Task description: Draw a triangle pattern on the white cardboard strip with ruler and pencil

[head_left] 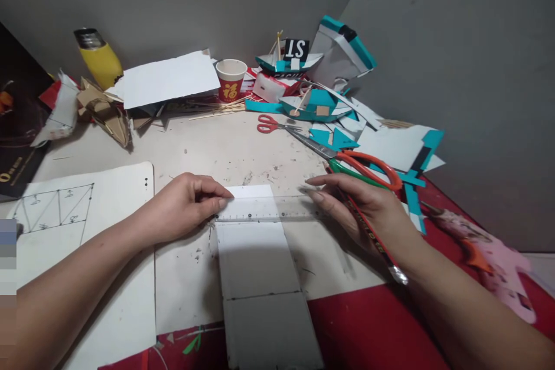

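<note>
A clear ruler point(269, 215) lies across the far part of a long white card strip point(260, 260), close to a dark line on it. My left hand point(195, 202) pinches the ruler's left end, thumb and index finger closed. By the ruler's right end is my right hand point(368, 208), with a red and black pencil point(368, 228) held slantwise in it, eraser end toward me. The right thumb and index finger extend toward the ruler; whether they touch it I cannot tell. Another dark line crosses the strip nearer to me.
Large scissors point(368, 167) with orange and green handles lie beyond my right hand, near small red scissors point(269, 124). Paper boats point(314, 105), a paper cup point(231, 78) and a yellow bottle point(99, 62) stand at the back. A sheet with a drawn truss point(117, 277) lies left.
</note>
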`<state>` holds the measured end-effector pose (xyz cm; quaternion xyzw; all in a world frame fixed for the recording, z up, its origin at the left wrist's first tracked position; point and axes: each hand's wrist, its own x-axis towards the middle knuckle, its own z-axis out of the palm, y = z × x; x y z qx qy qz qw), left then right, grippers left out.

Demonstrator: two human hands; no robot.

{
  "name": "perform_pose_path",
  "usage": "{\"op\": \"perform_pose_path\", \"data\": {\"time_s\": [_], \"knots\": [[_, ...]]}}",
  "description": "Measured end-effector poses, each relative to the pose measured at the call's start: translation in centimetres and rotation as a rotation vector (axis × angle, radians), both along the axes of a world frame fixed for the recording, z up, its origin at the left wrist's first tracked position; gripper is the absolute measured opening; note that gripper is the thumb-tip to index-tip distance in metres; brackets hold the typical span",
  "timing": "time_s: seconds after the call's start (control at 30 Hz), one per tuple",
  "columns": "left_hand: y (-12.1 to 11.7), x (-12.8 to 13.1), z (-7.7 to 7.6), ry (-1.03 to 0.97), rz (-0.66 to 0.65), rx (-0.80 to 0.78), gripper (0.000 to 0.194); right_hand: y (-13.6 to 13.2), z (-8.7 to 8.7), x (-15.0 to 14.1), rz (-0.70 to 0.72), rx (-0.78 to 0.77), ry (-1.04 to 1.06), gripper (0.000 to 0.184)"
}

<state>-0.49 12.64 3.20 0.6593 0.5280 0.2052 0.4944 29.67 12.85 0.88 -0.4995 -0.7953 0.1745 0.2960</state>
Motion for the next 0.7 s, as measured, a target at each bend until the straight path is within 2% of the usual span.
{"op": "perform_pose_path", "data": {"time_s": [0.4, 0.7], "knots": [[0.07, -0.04, -0.01, 0.049, -0.023, -0.013, 0.024, 0.26, -0.16, -0.27, -0.003, -0.008, -0.027, 0.021], [0.05, -0.05, 0.08, 0.103, -0.040, 0.042, 0.024, 0.36, -0.59, -0.14, -0.024, 0.002, -0.014, 0.020]]}}
